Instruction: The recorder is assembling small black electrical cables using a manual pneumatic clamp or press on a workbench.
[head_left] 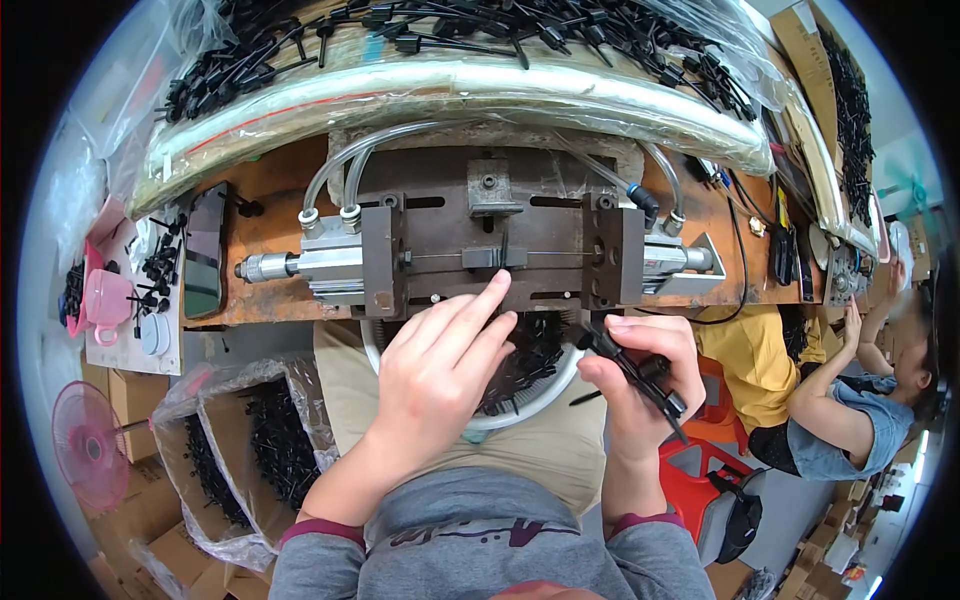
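My left hand (pixel 435 355) is over the front of a dark metal fixture (pixel 440 225), index finger stretched forward and the other fingers loosely bent. Its fingertip is at a small black stemmed plastic part (pixel 503 257) on the fixture's central block (pixel 478 260); whether it presses on the part I cannot tell. To the right, my right hand (pixel 650 370) is closed around several black stemmed plastic parts (pixel 640 372), their stems poking out between the fingers. Below both hands, between my knees, a white basin (pixel 535 400) holds many similar black parts, partly hidden by my left hand.
Pneumatic cylinders (pixel 335 262) (pixel 672 262) with clear hoses flank the fixture. Behind it lies a plastic-covered tray edge (pixel 450 85) heaped with black parts. A phone (pixel 206 250) and pink cup (pixel 107 298) are left. Another person (pixel 850 410) sits at right.
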